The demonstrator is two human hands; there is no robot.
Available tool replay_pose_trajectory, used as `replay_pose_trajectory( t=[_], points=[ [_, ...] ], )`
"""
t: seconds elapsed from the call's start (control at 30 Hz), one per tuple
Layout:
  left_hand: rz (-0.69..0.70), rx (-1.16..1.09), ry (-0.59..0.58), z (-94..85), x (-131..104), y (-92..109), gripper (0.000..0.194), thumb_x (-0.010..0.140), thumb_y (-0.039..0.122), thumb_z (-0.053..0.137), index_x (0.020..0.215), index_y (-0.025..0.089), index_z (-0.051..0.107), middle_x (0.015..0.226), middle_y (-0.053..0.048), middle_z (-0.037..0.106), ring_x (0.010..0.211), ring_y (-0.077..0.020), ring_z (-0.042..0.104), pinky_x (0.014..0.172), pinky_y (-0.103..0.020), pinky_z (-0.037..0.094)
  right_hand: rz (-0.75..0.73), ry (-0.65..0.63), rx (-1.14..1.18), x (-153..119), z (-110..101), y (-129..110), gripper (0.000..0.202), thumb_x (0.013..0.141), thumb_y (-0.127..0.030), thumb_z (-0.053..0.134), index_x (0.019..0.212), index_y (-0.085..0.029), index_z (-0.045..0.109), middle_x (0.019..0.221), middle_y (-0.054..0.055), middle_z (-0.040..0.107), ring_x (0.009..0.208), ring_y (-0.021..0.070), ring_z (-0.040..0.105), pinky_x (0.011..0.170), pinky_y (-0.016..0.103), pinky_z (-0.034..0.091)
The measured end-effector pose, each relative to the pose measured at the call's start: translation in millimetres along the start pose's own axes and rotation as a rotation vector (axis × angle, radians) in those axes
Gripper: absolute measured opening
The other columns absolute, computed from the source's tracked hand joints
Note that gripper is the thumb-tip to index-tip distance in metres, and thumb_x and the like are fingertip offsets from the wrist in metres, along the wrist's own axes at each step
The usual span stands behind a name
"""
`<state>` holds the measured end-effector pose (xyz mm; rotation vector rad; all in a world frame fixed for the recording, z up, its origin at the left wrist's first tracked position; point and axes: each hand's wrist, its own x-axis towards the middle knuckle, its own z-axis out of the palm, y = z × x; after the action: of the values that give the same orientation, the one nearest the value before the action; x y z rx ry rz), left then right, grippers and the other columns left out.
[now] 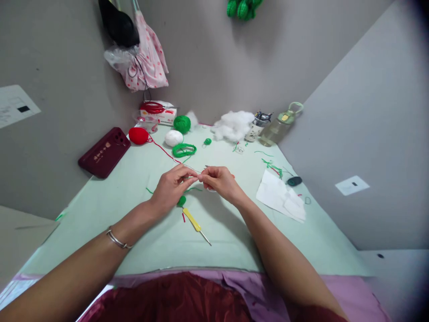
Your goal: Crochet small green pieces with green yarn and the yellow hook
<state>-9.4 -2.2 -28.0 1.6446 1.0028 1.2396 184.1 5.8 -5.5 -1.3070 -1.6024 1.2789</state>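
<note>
My left hand (174,185) and my right hand (219,180) meet over the middle of the table, thumbs and fingers pinched together with their tips nearly touching. A thin white yarn (191,168) runs over the left fingers into the pinch. Red yarn (164,150) trails from a red ball (138,135) to the back of my left hand. Below the hands lie a small green crocheted piece (181,201) and a crochet hook with a yellow handle (191,219). Something with an orange end (233,176) is mostly hidden behind my right hand.
Behind are a white yarn ball (174,138), a green ball (182,124), a green loop of yarn (184,150) and white stuffing (233,125). A dark red phone (104,152) leans at left. White paper (279,194) and a bottle (279,126) are at right.
</note>
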Motion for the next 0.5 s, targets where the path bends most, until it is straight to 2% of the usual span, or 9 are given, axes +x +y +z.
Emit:
replay_pose_trajectory(
  t=[0.2,0.3,0.37,0.43,0.5],
  points=[
    [-0.084,-0.007,0.060,2.0,-3.3,1.4,0.010,0.080,0.032,0.080,0.084,0.024,0.085,0.066,0.003,0.053,0.059,-0.0134,0.042,0.058,-0.028,0.034,-0.021,-0.049,0.024,-6.7,-3.3,-5.7,0.044,0.076,-0.062,0.071,0.075,-0.019,0.065,0.064,-0.001,0.061,0.055,0.0100,0.048,0.054,0.026,0.037],
    [-0.146,-0.018,0.047,3.1,-2.9,-0.2,0.016,0.077,0.038,0.082,0.080,0.023,0.085,0.055,0.005,0.047,0.053,-0.0123,0.037,0.054,-0.028,0.031,-0.048,0.012,-0.015,-7.1,0.6,-4.5,0.044,0.080,-0.062,0.069,0.071,-0.019,0.062,0.057,-0.004,0.052,0.053,0.0094,0.041,0.053,0.026,0.031],
    [-0.161,-0.025,0.034,3.3,-1.3,-1.4,0.017,0.077,0.040,0.081,0.079,0.023,0.084,0.054,0.005,0.049,0.053,-0.0127,0.040,0.054,-0.028,0.032,-0.069,0.060,-0.048,-6.1,4.3,-2.1,0.044,0.084,-0.061,0.065,0.067,-0.020,0.060,0.054,-0.006,0.047,0.052,0.0095,0.037,0.054,0.027,0.028],
    [-0.149,-0.032,0.027,2.1,1.1,-2.8,0.013,0.076,0.037,0.082,0.076,0.024,0.083,0.065,0.001,0.062,0.063,-0.0163,0.054,0.059,-0.028,0.040,-0.082,0.090,-0.077,-4.8,7.2,0.3,0.043,0.087,-0.058,0.061,0.067,-0.020,0.058,0.055,-0.006,0.047,0.053,0.0100,0.037,0.054,0.027,0.029],
    [-0.122,-0.030,0.045,0.0,3.2,-3.9,0.009,0.072,0.031,0.085,0.077,0.024,0.083,0.089,-0.005,0.073,0.093,-0.0233,0.064,0.071,-0.029,0.047,-0.088,0.108,-0.106,-3.8,8.4,2.2,0.039,0.088,-0.055,0.059,0.069,-0.021,0.058,0.057,-0.005,0.049,0.053,0.0104,0.038,0.055,0.028,0.029]
  ],
)
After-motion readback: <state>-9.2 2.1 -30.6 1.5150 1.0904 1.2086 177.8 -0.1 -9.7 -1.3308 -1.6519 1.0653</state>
